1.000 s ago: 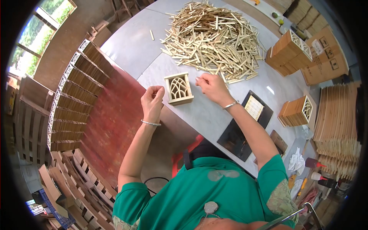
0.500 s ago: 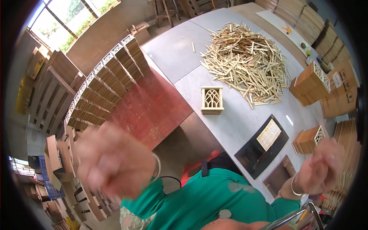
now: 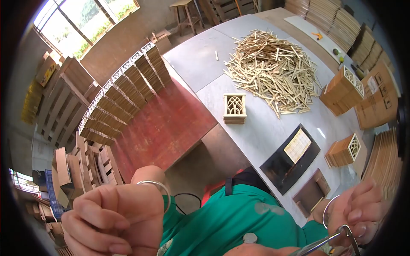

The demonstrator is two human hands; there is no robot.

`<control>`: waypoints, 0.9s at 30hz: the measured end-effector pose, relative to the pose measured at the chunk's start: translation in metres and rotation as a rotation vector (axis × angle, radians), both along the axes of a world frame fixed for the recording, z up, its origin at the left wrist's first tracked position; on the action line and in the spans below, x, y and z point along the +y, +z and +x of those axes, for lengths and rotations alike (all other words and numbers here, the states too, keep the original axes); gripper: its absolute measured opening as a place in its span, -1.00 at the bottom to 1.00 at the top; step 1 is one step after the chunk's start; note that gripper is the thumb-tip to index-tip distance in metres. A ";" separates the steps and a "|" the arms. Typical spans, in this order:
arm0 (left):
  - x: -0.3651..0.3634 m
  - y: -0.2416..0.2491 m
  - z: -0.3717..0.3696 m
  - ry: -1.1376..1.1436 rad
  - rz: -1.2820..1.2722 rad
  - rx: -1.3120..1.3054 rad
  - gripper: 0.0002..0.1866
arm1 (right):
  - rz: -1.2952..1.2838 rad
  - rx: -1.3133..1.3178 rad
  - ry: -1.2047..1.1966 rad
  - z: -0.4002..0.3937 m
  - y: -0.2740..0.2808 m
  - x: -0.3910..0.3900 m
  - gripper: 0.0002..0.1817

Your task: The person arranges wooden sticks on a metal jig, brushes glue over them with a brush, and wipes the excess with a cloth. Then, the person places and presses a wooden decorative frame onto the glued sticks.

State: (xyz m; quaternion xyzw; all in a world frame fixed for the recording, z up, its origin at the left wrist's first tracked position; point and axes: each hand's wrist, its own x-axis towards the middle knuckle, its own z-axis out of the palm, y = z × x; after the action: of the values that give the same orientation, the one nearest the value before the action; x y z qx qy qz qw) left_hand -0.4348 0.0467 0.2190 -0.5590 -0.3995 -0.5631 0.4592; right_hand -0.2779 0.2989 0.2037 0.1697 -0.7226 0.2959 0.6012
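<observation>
My left hand (image 3: 115, 219) is raised at the lower left, with a bangle on its wrist. Its fingers curl loosely toward the palm and nothing shows in them. At the lower right is my right hand (image 3: 358, 209), also with a bangle, its fingers bent inward and no object visible in them. Neither hand touches the table. Nearest to the right hand are a stack of wooden lattice pieces (image 3: 343, 151) and a small brown board (image 3: 311, 192). Another lattice stack (image 3: 235, 109) stands by the near table edge. A dark tray (image 3: 277, 168) bears a yellowish printed sheet (image 3: 297, 146).
A big heap of thin wooden sticks (image 3: 273, 70) covers part of the grey table (image 3: 188, 59). Rows of lattice stacks (image 3: 124, 91) line a red surface (image 3: 171, 123) on the left. Another stack (image 3: 341, 91) and a cardboard box (image 3: 378, 100) stand right. Part of an eyeglass frame (image 3: 348, 232) shows below.
Both hands have dropped lower in view, and the motion blur is gone. The view has shifted slightly. The stacks and stick heap look unchanged.
</observation>
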 end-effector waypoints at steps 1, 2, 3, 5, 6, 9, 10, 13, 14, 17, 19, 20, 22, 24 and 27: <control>0.001 0.001 0.001 -0.005 0.001 0.003 -0.79 | 0.072 -0.029 0.092 0.004 0.003 0.002 -0.80; 0.003 0.002 0.002 -0.017 0.015 0.028 -0.79 | 0.073 -0.027 0.087 0.009 0.003 -0.001 -0.80; 0.004 0.003 0.004 -0.031 0.028 0.050 -0.79 | 0.026 -0.040 -0.038 0.015 0.002 -0.005 -0.78; 0.006 0.005 0.009 -0.030 0.010 0.057 -0.79 | -0.021 -0.061 -0.180 0.026 0.002 -0.008 -0.76; 0.008 0.005 0.010 -0.026 -0.007 0.069 -0.78 | -0.029 -0.022 -0.146 0.030 0.002 -0.007 -0.77; 0.012 0.006 0.016 0.055 -0.033 0.117 -0.77 | -0.054 0.078 -0.052 0.043 0.003 0.000 -0.80; 0.016 0.007 0.017 0.015 -0.038 0.122 -0.77 | -0.066 0.102 -0.023 0.049 0.004 0.001 -0.81; 0.029 0.009 0.021 -0.011 -0.030 0.155 -0.77 | 0.180 -0.082 -0.182 0.053 0.029 -0.010 -0.78; 0.034 0.007 0.024 -0.036 -0.023 0.139 -0.77 | 0.234 -0.011 -0.155 0.059 0.029 -0.008 -0.83; 0.047 0.006 0.028 -0.218 0.015 0.156 -0.80 | 0.035 0.066 -0.198 0.086 0.017 -0.014 -0.89; 0.053 0.006 0.039 -0.174 0.027 0.124 -0.81 | -0.045 0.147 -0.158 0.094 0.016 -0.017 -0.87; 0.058 0.005 0.043 -0.128 0.044 0.082 -0.82 | 0.004 0.069 -0.223 0.092 0.019 -0.025 -0.89; 0.068 0.005 0.043 -0.256 0.069 0.099 -0.84 | 0.019 -0.033 -0.312 0.099 0.022 -0.034 -0.84; 0.074 0.005 0.047 -0.272 0.041 0.102 -0.85 | 0.029 -0.029 -0.344 0.112 0.022 -0.035 -0.85; 0.091 0.004 0.049 -0.433 0.092 0.136 -0.80 | 0.043 0.120 -0.188 0.129 0.009 -0.013 -0.91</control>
State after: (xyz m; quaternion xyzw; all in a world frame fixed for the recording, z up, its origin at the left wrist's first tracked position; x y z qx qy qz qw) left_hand -0.3860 0.1374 0.2231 -0.6467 -0.2124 -0.6272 0.3787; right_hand -0.1487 0.2856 0.2125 0.1315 -0.7042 0.2117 0.6649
